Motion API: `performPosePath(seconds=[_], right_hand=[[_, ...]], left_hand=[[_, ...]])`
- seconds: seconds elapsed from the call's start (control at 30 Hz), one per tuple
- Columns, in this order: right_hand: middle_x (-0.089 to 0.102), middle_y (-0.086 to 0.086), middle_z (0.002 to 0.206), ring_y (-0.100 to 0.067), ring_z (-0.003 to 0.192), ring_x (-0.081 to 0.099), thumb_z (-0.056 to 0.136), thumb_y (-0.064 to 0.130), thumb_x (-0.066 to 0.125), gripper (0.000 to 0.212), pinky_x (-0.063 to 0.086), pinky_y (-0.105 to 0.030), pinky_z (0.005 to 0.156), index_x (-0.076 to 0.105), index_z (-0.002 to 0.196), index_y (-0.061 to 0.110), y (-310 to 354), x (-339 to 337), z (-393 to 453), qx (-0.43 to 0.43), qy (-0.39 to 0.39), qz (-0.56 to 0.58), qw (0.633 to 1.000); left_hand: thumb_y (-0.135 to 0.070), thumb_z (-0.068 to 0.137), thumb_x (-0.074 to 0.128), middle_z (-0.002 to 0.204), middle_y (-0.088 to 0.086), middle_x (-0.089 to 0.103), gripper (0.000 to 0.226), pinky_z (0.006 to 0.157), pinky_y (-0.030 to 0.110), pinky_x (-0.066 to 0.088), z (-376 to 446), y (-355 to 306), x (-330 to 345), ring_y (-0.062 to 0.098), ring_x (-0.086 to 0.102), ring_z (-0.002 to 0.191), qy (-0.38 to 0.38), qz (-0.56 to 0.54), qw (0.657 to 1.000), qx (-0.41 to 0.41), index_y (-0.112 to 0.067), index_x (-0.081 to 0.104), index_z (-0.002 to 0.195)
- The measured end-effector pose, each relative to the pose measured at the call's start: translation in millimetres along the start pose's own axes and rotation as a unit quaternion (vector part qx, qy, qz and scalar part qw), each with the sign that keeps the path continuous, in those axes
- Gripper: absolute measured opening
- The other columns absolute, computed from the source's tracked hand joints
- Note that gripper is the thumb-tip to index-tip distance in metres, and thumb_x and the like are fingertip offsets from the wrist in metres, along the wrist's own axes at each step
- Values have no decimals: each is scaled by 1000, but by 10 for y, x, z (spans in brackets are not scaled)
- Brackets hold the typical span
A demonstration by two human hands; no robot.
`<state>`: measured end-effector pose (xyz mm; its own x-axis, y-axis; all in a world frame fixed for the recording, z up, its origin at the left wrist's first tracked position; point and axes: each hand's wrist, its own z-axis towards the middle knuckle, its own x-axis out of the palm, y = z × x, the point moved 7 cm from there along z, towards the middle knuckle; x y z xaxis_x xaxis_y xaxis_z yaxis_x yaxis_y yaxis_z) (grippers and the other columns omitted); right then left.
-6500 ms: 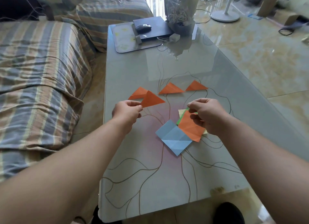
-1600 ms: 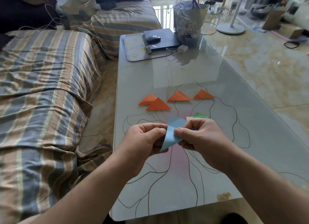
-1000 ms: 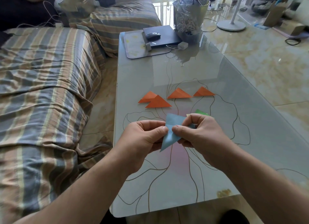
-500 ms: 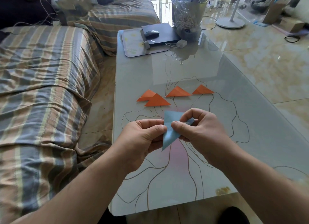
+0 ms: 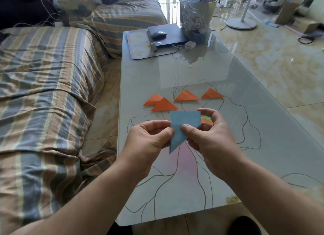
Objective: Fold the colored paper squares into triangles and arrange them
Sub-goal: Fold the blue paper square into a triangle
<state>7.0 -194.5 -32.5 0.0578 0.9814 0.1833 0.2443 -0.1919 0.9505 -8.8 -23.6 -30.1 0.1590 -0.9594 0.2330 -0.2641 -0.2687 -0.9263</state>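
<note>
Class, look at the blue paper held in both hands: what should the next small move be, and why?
Probably press the fold flat. The left hand and right hand pinch the blue paper above the glass table; it shows an uneven outline, not yet matching the four orange triangles lying beyond.
</note>
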Motion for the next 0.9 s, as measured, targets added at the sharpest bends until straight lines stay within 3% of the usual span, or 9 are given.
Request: performPosePath(seconds=[0.1, 0.2, 0.4, 0.57, 0.73, 0.9], right_hand=[[65, -32, 99, -26, 86, 70, 85, -1, 79, 53, 59, -32, 74, 55, 124, 28, 24, 9, 8, 15, 9, 46, 999], [61, -21, 99, -26, 87, 68, 87, -2, 76, 51, 60, -29, 73, 56, 124, 25, 32, 15, 28, 26, 18, 68, 997], [60, -12, 95, -27, 88, 68, 97, -2, 65, 36, 60, -38, 80, 62, 121, 25, 58, -12, 52, 24, 17, 42, 999], [65, -15, 100, -22, 74, 66, 99, 7, 65, 30, 59, -36, 75, 60, 123, 24, 33, -5, 63, 34, 8, 58, 998], [67, -6, 83, -22, 71, 67, 98, -1, 63, 31, 59, -41, 78, 61, 119, 22, 34, -51, 87, 21, -14, 63, 998], [69, -10, 96, -21, 70, 64, 99, 19, 69, 29, 58, -36, 73, 57, 124, 25, 9, -1, 59, 50, 2, 85, 995]], left_hand=[[-1, 89, 72, 98, 16, 79, 15, 79, 33, 63, 8, -5, -6, 30, 78, 93, -3, 9, 1000, 6, -3, 73, 104], [-1, 90, 72, 98, 14, 80, 15, 80, 34, 64, 8, -20, -10, 29, 78, 94, -4, 13, 1000, 11, -4, 73, 105], [-1, 91, 71, 98, 13, 80, 14, 78, 32, 64, 21, -19, -40, 28, 78, 93, -7, 21, 1000, 3, -5, 73, 104], [-1, 92, 70, 101, 14, 79, 17, 76, 32, 64, 32, 10, -57, 29, 78, 93, -16, 4, 1000, -15, -4, 73, 108], [0, 91, 71, 102, 17, 79, 19, 76, 32, 63, 43, 27, -88, 31, 77, 94, -21, -5, 1000, -21, -2, 72, 110], [-1, 91, 70, 102, 16, 79, 18, 77, 32, 64, 36, 28, -58, 31, 77, 96, -13, -8, 1000, -13, -3, 72, 109]])
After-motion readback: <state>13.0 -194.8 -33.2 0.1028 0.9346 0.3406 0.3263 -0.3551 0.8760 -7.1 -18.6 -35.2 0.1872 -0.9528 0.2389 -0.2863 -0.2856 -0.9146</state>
